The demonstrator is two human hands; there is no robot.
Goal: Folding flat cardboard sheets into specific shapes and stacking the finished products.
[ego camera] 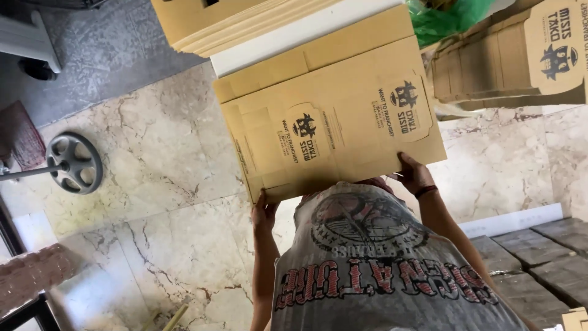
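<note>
I look straight down my own chest, which wears a grey printed shirt (380, 270). A flat, unfolded brown cardboard box blank (334, 122) with dark printed logos is held level in front of me. My left hand (263, 211) grips its near left corner. At the near right edge, my right hand (414, 173) holds the sheet, a dark band on its wrist. Just beyond the blank lies a stack of more flat cardboard sheets (239, 21) on a white surface (294, 38).
A second pile of brown printed box blanks (508, 58) sits at the upper right beside a green plastic bag (447, 18). A metal weight disc on a bar (75, 162) lies on the marble floor at left. Dark paving slabs (539, 257) fill the lower right.
</note>
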